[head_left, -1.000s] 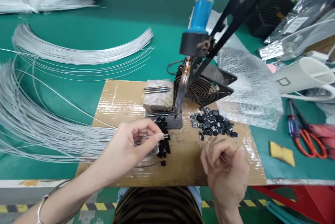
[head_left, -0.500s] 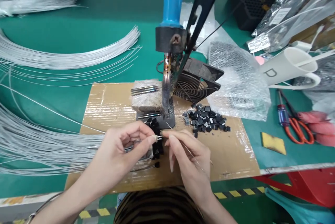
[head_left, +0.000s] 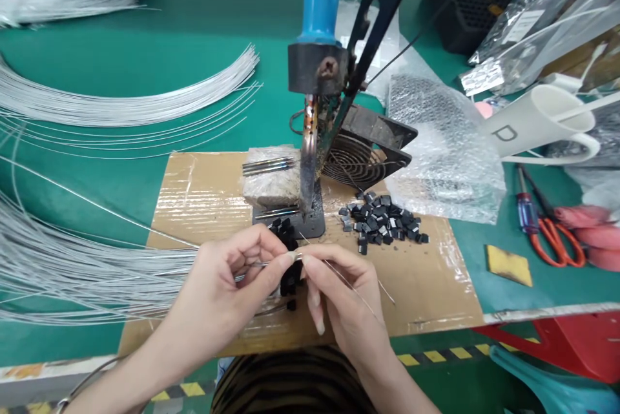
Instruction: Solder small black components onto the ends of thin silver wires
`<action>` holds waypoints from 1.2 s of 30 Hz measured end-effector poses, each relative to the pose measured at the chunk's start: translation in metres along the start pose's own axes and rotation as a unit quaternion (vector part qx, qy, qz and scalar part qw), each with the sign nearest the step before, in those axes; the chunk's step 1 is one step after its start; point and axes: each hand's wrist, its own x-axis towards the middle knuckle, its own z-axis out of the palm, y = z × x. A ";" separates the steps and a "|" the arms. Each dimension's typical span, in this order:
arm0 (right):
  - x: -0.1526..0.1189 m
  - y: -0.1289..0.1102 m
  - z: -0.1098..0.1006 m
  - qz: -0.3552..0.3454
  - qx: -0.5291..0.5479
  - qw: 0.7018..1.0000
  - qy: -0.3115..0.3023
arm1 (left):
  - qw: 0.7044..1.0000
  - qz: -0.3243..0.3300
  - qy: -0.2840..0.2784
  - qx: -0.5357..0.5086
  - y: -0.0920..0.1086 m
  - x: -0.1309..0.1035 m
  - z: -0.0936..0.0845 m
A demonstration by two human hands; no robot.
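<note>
Thumb and forefinger of my left hand [head_left: 237, 278] pinch a thin grey wire near its tip. My right hand [head_left: 343, 285] meets it fingertip to fingertip, its thumb and forefinger closed on the small end of the piece; a thin strand of wire [head_left: 358, 294] runs across this hand. Right under the fingertips is a cluster of black connectors [head_left: 289, 279], partly hidden. A bundle of grey wires [head_left: 121, 272] lies left, passing behind my left hand. The soldering iron's tip [head_left: 308, 181] points down above my hands.
Loose black connectors [head_left: 385, 220] lie on the cardboard [head_left: 436, 285]. A wrapped block [head_left: 271, 188] and a fan [head_left: 358, 159] stand behind. Farther right are bubble wrap [head_left: 436, 143], a white mug [head_left: 537, 120], orange-handled scissors [head_left: 557, 243] and a yellow sponge [head_left: 508, 265].
My right fingertips have moved slightly left and now meet my left fingertips. The thin strand across my right hand has shifted. The view has moved a little.
</note>
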 end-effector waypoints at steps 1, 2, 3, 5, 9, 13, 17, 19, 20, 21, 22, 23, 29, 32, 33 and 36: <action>0.000 0.000 0.000 0.007 0.004 1.000 0.000 | 1.000 -0.001 -0.003 -0.004 0.000 0.000 0.000; 0.000 0.000 0.001 0.011 0.006 1.000 0.002 | 1.000 -0.002 -0.006 -0.007 0.000 0.000 0.000; 0.000 -0.001 0.001 0.012 0.007 1.000 0.004 | 1.000 -0.005 -0.007 -0.009 -0.001 0.000 0.000; -0.001 -0.001 0.002 0.010 0.008 1.000 0.009 | 1.000 -0.006 -0.009 -0.014 -0.001 -0.001 0.000; -0.002 -0.001 0.003 0.005 0.010 1.000 0.017 | 1.000 0.002 -0.009 -0.015 -0.001 -0.003 0.002; -0.002 -0.001 0.003 0.015 0.017 1.000 0.017 | 1.000 0.005 -0.012 -0.005 -0.002 -0.004 0.003; -0.001 -0.003 0.002 0.039 0.053 0.998 0.013 | 1.000 -0.002 -0.018 -0.006 -0.004 -0.005 0.003; 0.000 -0.004 0.002 0.053 0.076 0.996 0.008 | 1.000 -0.005 -0.024 -0.006 -0.003 -0.006 0.002; 0.001 -0.005 0.002 0.061 0.084 0.995 0.004 | 1.000 -0.005 -0.026 -0.006 -0.003 -0.006 0.001; 0.002 -0.006 0.002 0.069 0.090 0.994 0.001 | 1.000 -0.007 -0.030 -0.005 -0.002 -0.006 0.001; 0.002 -0.007 0.002 0.075 0.092 0.993 -0.002 | 0.999 -0.009 -0.033 -0.003 -0.002 -0.006 0.000; 0.002 -0.008 0.002 0.080 0.092 0.993 -0.004 | 0.999 -0.010 -0.037 -0.001 -0.002 -0.007 0.000; 0.001 -0.008 0.002 0.080 0.091 0.993 0.000 | 1.000 -0.015 -0.024 -0.012 -0.008 -0.006 0.001; 0.001 -0.007 0.002 0.076 0.096 0.992 0.005 | 1.000 -0.002 -0.006 -0.014 -0.010 -0.007 0.004; 0.001 -0.007 0.003 0.075 0.098 0.992 0.006 | 1.000 0.002 -0.002 -0.009 -0.010 -0.007 0.005; 0.001 -0.005 0.004 0.071 0.102 0.992 0.010 | 1.000 0.013 0.011 0.012 -0.010 -0.010 0.007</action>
